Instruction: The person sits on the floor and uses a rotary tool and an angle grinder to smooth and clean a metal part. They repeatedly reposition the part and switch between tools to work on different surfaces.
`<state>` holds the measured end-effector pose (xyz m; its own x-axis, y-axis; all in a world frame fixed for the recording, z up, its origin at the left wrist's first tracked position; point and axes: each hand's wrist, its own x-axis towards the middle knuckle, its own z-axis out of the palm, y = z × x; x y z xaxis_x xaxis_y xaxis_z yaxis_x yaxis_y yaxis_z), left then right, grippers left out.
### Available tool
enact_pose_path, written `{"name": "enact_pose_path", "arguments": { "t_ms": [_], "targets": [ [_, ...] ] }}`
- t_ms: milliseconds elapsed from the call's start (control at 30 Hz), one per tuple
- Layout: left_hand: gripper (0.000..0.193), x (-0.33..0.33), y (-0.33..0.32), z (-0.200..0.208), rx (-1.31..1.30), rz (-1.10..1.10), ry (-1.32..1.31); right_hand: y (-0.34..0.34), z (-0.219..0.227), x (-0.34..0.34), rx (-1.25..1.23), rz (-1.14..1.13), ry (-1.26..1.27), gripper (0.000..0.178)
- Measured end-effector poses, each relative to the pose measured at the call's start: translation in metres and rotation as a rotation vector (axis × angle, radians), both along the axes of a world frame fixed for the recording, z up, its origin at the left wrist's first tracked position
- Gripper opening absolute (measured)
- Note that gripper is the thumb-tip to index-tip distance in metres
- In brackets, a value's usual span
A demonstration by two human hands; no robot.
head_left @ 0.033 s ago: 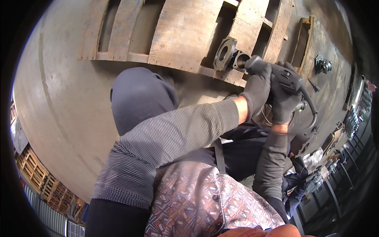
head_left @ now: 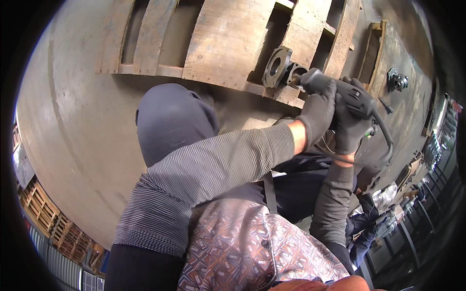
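A dark corded die grinder (head_left: 357, 99) is held in both my gloved hands, its nose pointing to the left. My left hand (head_left: 319, 114) wraps the front of its body, close to the nose. Farther back, my right hand (head_left: 350, 127) grips the rear of the body, near where the cord (head_left: 386, 133) leaves it. The grinder's tip is at the round opening of a flanged metal casting (head_left: 277, 68), which rests on the edge of a wooden pallet. Whether the tip touches the inner wall, I cannot tell.
The pallet (head_left: 225, 43) has wide slats with gaps between them. To the right, another metal part (head_left: 398, 80) lies on a wooden board, with a small dark tool (head_left: 386, 105) near it. My dark-clad knee (head_left: 174, 119) is left of my arms. Stacked pallets (head_left: 41, 206) stand far left.
The grinder and both hands have shifted slightly, its rear a little to the right and down. The cord loop has swung with it. The casting stays in place.
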<state>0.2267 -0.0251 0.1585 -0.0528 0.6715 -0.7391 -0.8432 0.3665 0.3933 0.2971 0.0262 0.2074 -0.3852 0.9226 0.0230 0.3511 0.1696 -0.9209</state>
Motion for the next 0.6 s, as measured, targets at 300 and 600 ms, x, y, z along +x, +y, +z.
{"name": "enact_pose_path", "arguments": {
  "t_ms": [300,600],
  "targets": [
    [0.076,-0.018,-0.008,0.023,0.155,-0.175,0.068,-0.003,0.013,-0.002,-0.017,-0.028,0.078,0.062],
    [0.077,-0.013,-0.002,0.010,0.071,-0.168,0.039,-0.001,0.004,0.001,-0.008,-0.024,0.049,0.065]
  ]
}}
